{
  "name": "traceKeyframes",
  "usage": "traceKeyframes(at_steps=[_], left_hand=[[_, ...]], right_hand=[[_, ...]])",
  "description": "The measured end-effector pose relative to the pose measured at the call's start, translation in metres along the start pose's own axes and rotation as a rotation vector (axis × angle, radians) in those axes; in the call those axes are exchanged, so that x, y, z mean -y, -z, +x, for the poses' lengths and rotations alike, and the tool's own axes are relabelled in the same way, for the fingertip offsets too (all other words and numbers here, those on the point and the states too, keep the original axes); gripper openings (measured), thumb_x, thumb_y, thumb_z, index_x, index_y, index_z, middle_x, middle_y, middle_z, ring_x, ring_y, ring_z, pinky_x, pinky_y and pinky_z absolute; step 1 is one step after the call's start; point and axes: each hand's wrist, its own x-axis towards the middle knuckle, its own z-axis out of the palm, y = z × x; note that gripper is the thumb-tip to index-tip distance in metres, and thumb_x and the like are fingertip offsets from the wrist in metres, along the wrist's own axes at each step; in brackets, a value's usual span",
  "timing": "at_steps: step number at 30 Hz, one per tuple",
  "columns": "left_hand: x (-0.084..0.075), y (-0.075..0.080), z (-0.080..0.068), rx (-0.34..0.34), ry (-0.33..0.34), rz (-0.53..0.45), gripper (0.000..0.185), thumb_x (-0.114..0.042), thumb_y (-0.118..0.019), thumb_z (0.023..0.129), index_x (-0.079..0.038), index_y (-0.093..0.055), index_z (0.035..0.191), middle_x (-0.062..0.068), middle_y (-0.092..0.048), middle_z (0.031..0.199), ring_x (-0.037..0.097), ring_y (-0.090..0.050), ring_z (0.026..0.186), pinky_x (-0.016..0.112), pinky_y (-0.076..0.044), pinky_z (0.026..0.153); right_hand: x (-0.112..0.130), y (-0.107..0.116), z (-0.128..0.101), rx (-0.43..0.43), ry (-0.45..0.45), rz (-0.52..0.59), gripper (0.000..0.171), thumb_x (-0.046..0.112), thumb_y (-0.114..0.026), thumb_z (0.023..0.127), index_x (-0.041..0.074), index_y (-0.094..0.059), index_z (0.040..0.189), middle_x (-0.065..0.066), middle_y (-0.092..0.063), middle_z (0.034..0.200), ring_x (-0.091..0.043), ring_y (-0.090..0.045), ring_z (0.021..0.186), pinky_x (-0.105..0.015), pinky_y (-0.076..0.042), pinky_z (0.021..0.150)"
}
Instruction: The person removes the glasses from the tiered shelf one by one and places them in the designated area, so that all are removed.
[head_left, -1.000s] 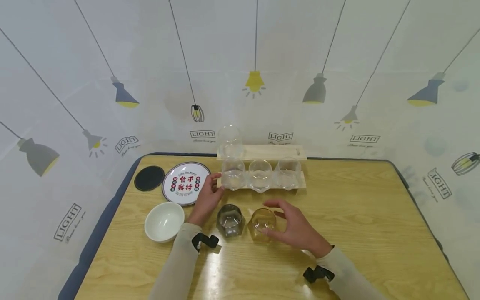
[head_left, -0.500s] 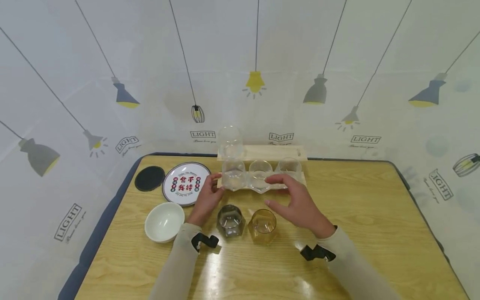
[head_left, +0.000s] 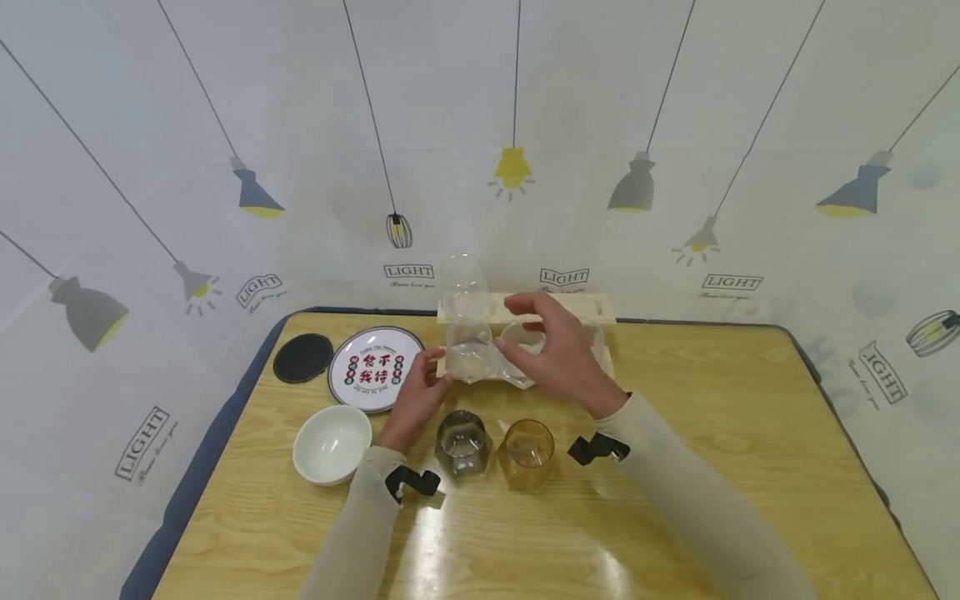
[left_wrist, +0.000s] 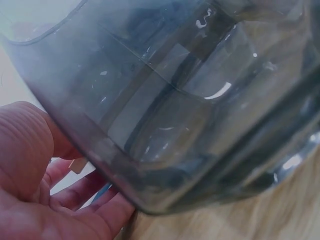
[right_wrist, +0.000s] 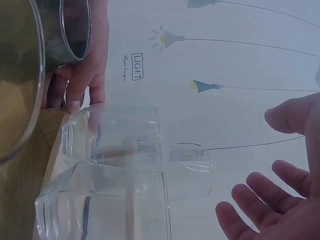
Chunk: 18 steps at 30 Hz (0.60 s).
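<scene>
My left hand [head_left: 418, 400] holds the left end of a pale wooden two-step stand [head_left: 551, 308], thumb in front. Along the lower step stand clear faceted glasses: a left one [head_left: 468, 360], a middle one [head_left: 516, 340] and a right one [head_left: 597, 335] mostly covered by my right hand. Another clear glass [head_left: 463, 287] is on the upper step at left. Over the lower row hovers my right hand [head_left: 558, 354]; the right wrist view shows its fingers spread, apart from the glass. A smoky grey glass [head_left: 462, 446] and an amber glass [head_left: 527, 457] stand in front.
On the left lie a black round coaster [head_left: 303, 357] and a white plate [head_left: 375, 367] with red characters, with a white bowl [head_left: 332, 446] nearer me. A lamp-printed curtain [head_left: 337, 167] rises behind the wooden table [head_left: 712, 417].
My right hand has left the amber glass and moved forward and up, over the clear glasses on the stand. The left hand keeps its place at the stand's end.
</scene>
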Motion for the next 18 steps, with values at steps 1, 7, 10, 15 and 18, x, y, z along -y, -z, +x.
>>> traceKeyframes(at_steps=[1, 7, 10, 15, 18], left_hand=[[-0.001, 0.000, 0.000, -0.002, 0.004, -0.002, 0.053, -0.016, -0.065, 0.101, -0.022, -0.047, 0.150, 0.018, -0.051, 0.155, 0.039, -0.051, 0.143, 0.052, -0.050, 0.113], [-0.004, 0.001, -0.001, -0.011, 0.022, 0.006, 0.053, -0.017, -0.066, 0.101, -0.023, -0.046, 0.150, 0.018, -0.051, 0.156, 0.040, -0.049, 0.145, 0.054, -0.048, 0.115], [-0.003, 0.001, -0.001, -0.003, 0.020, -0.001, 0.054, -0.018, -0.066, 0.101, -0.023, -0.046, 0.151, 0.019, -0.050, 0.157, 0.041, -0.048, 0.146, 0.056, -0.046, 0.117], [-0.001, 0.001, 0.000, -0.004, 0.025, 0.002, 0.053, -0.019, -0.065, 0.101, -0.024, -0.047, 0.150, 0.018, -0.047, 0.159, 0.041, -0.045, 0.149, 0.057, -0.043, 0.120], [-0.001, -0.001, 0.001, -0.005, 0.025, 0.007, 0.052, -0.018, -0.065, 0.101, -0.024, -0.047, 0.150, 0.018, -0.048, 0.158, 0.041, -0.045, 0.148, 0.057, -0.043, 0.120]], right_hand=[[0.000, -0.002, 0.006, -0.001, -0.011, -0.011, 0.052, 0.021, -0.079, 0.094, 0.007, -0.057, 0.140, -0.009, -0.063, 0.140, -0.025, -0.060, 0.130, -0.048, -0.058, 0.105], [-0.006, -0.014, 0.041, 0.022, -0.087, -0.049, 0.065, 0.030, -0.079, 0.094, 0.006, -0.052, 0.148, -0.013, -0.060, 0.145, -0.026, -0.058, 0.133, -0.046, -0.056, 0.107], [-0.012, -0.022, 0.055, 0.034, -0.145, -0.071, 0.070, 0.034, -0.079, 0.094, 0.007, -0.050, 0.152, -0.015, -0.058, 0.148, -0.027, -0.056, 0.135, -0.047, -0.054, 0.109], [-0.023, -0.035, 0.076, 0.035, -0.223, -0.158, 0.077, 0.039, -0.079, 0.093, 0.009, -0.046, 0.155, -0.013, -0.055, 0.153, -0.029, -0.055, 0.137, -0.046, -0.051, 0.112], [-0.028, -0.041, 0.086, 0.025, -0.266, -0.187, 0.082, 0.043, -0.079, 0.092, 0.010, -0.043, 0.157, -0.012, -0.054, 0.153, -0.029, -0.055, 0.137, -0.045, -0.051, 0.112]])
